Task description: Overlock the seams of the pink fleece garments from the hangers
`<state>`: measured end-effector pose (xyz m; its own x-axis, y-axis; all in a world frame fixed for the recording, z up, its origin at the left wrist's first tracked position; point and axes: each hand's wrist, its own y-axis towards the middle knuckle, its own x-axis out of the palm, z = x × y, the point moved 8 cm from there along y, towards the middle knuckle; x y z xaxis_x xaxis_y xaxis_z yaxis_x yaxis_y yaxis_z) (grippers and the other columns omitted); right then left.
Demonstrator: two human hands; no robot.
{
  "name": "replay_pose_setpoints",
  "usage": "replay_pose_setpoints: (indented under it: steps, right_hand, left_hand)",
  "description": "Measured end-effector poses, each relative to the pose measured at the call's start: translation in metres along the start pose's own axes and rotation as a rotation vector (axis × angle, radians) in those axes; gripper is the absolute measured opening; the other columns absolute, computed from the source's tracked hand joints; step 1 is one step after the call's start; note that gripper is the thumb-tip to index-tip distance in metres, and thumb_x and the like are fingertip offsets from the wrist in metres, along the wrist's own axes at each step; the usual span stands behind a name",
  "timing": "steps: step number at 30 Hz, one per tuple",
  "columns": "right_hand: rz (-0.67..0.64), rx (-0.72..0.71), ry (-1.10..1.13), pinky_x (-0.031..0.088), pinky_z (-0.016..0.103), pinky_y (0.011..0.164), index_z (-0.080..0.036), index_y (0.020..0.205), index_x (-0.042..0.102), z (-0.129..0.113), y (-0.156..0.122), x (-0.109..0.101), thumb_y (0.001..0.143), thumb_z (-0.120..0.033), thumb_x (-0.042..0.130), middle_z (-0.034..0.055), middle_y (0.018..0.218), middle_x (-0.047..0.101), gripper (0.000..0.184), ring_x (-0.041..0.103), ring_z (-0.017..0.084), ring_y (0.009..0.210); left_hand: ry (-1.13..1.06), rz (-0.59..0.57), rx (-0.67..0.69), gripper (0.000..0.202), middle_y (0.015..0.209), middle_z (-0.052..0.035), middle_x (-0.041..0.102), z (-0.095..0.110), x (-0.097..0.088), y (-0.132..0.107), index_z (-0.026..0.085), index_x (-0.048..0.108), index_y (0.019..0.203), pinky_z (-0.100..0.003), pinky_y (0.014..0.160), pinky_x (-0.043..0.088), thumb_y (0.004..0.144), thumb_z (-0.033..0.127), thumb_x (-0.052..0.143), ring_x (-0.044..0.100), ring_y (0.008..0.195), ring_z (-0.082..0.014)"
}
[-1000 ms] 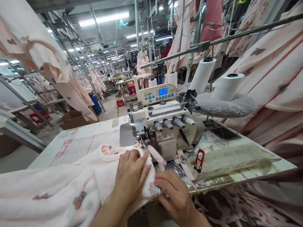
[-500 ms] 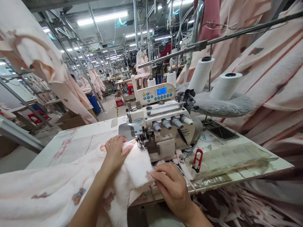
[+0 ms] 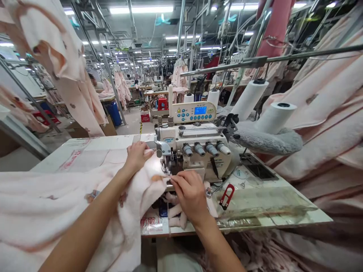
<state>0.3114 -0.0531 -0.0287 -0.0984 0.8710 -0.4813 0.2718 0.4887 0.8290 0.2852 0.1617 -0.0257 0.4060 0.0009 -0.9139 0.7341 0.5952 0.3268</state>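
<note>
A pale pink fleece fabric [image 3: 124,211] with printed bears spreads over the left of the table and hangs off its front edge. Its edge lies at the needle area of a white overlock sewing machine [image 3: 198,141], under a bright lamp. My left hand [image 3: 138,155] is closed on the fabric just left of the presser foot, its thumb pointing toward the machine. With thumb and forefinger, my right hand [image 3: 189,192] pinches the fabric's edge in front of the needle area; its other fingers are curled. Red thread snips [image 3: 227,196] lie right of that hand.
White thread cones [image 3: 251,100] stand behind the machine, near a grey fluffy piece [image 3: 269,141]. Fabric scraps [image 3: 177,217] lie below the machine's front. Pink garments [image 3: 68,75] hang at left and right. A metal rail [image 3: 221,68] crosses above.
The fabric has shifted at the machine, and its white folded part no longer shows between my hands. My right hand has moved up and left, closer to the needle. The camera view has turned.
</note>
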Motion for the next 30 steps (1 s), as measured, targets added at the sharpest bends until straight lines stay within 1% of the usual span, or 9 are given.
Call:
replay_pose_setpoints:
  steps: [7, 10, 13, 16, 19, 21, 24, 28, 30]
  right_hand:
    - [0.046, 0.033, -0.022, 0.041, 0.033, 0.07, -0.016, 0.098, 0.059, -0.014, -0.017, -0.009, 0.091, -0.018, 0.045, 0.0084, 0.091, 0.058, 0.016, 0.052, 0.02, 0.082]
    - [0.019, -0.006, 0.015, 0.044, 0.034, 0.07, -0.016, 0.103, 0.057, -0.027, -0.026, -0.006, 0.091, -0.017, 0.043, 0.0095, 0.093, 0.059, 0.018, 0.055, 0.021, 0.083]
    - [-0.021, -0.017, 0.06, 0.047, 0.034, 0.068, -0.018, 0.102, 0.057, -0.034, -0.03, -0.004, 0.091, -0.017, 0.042, 0.0086, 0.091, 0.06, 0.019, 0.057, 0.02, 0.08]
    - [-0.064, 0.001, 0.142, 0.048, 0.032, 0.067, -0.019, 0.101, 0.056, -0.034, -0.038, -0.003, 0.091, -0.017, 0.042, 0.0075, 0.088, 0.062, 0.017, 0.058, 0.02, 0.079]
    - [-0.124, 0.072, 0.237, 0.048, 0.03, 0.065, -0.02, 0.101, 0.057, -0.028, -0.05, 0.003, 0.092, -0.02, 0.043, 0.0061, 0.085, 0.063, 0.016, 0.059, 0.019, 0.077]
    - [-0.159, 0.148, 0.292, 0.048, 0.028, 0.064, -0.02, 0.099, 0.059, -0.022, -0.056, 0.01, 0.092, -0.025, 0.044, 0.0057, 0.084, 0.064, 0.017, 0.06, 0.019, 0.077]
    - [-0.214, 0.301, 0.422, 0.049, 0.027, 0.065, -0.02, 0.094, 0.064, -0.016, -0.062, 0.026, 0.091, -0.036, 0.045, 0.0059, 0.085, 0.067, 0.025, 0.062, 0.019, 0.076]
    - [-0.271, 0.677, 0.791, 0.042, 0.023, 0.047, -0.017, 0.072, 0.065, -0.003, -0.068, 0.054, 0.085, -0.057, 0.044, 0.0003, 0.054, 0.058, 0.047, 0.054, 0.015, 0.05]
    - [-0.214, 0.912, 1.031, 0.039, 0.023, 0.043, -0.017, 0.063, 0.059, 0.006, -0.071, 0.064, 0.078, -0.063, 0.05, -0.0027, 0.047, 0.051, 0.049, 0.048, 0.013, 0.043]
  left_hand:
    - [-0.01, 0.01, -0.068, 0.017, 0.109, -0.0093, 0.056, -0.011, 0.004, 0.027, 0.018, 0.054, 0.088, -0.036, 0.083, 0.036, 0.084, 0.033, 0.047, 0.048, 0.103, -0.0257]
    - [-0.037, -0.01, -0.118, 0.02, 0.107, -0.0107, 0.058, -0.02, 0.003, 0.037, 0.017, 0.052, 0.092, -0.031, 0.075, 0.038, 0.085, 0.034, 0.044, 0.054, 0.097, -0.0237]
    - [-0.07, -0.029, -0.202, 0.023, 0.096, -0.0122, 0.062, -0.039, 0.001, 0.036, 0.016, 0.05, 0.093, -0.03, 0.068, 0.039, 0.086, 0.037, 0.042, 0.058, 0.085, -0.0236]
    - [-0.105, -0.01, -0.28, 0.026, 0.087, -0.0116, 0.063, -0.067, -0.004, 0.014, 0.017, 0.049, 0.091, -0.03, 0.067, 0.04, 0.086, 0.039, 0.038, 0.059, 0.081, -0.0244]
    - [-0.162, 0.019, -0.315, 0.031, 0.091, -0.0098, 0.063, -0.094, -0.01, -0.026, 0.017, 0.049, 0.091, -0.03, 0.071, 0.042, 0.086, 0.042, 0.031, 0.059, 0.085, -0.0228]
    - [-0.203, 0.003, -0.29, 0.037, 0.093, -0.0084, 0.063, -0.102, -0.015, -0.058, 0.017, 0.051, 0.088, -0.03, 0.075, 0.044, 0.085, 0.046, 0.029, 0.058, 0.087, -0.0215]
    - [-0.314, -0.15, -0.138, 0.041, 0.088, -0.0054, 0.063, -0.084, -0.021, -0.106, 0.017, 0.057, 0.078, -0.029, 0.077, 0.045, 0.08, 0.052, 0.035, 0.057, 0.083, -0.0198]
    - [-0.639, -0.579, 0.043, 0.036, 0.094, -0.0006, 0.064, -0.006, -0.01, -0.164, 0.02, 0.062, 0.095, -0.025, 0.077, 0.044, 0.074, 0.048, 0.052, 0.056, 0.085, -0.0179]
    - [-0.601, -0.63, 0.092, 0.033, 0.091, 0.0004, 0.065, 0.034, -0.004, -0.173, 0.021, 0.062, 0.095, -0.025, 0.073, 0.042, 0.075, 0.046, 0.056, 0.056, 0.081, -0.0177]
